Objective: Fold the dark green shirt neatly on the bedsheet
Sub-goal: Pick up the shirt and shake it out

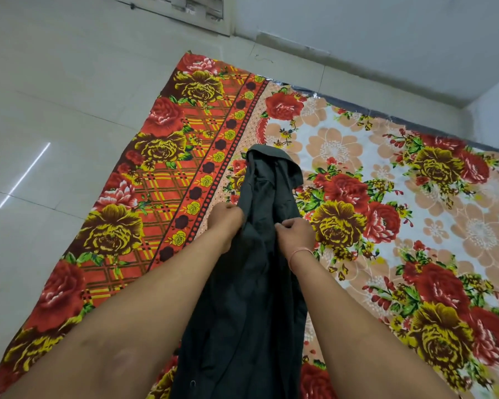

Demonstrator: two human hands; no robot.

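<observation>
The dark green shirt hangs bunched in a long narrow shape between my arms, over the flowered bedsheet. Its far end, a rumpled fold near the collar, droops toward the sheet. My left hand pinches the shirt's left edge. My right hand, with a thin pink band on the wrist, grips the right edge at about the same height. Both hands are closed on the cloth. The shirt's lower part runs down out of the bottom of the view.
The bedsheet lies spread on a pale tiled floor, with an orange checked border on the left side. A white wall runs along the far edge of the sheet. A door bottom shows at the top.
</observation>
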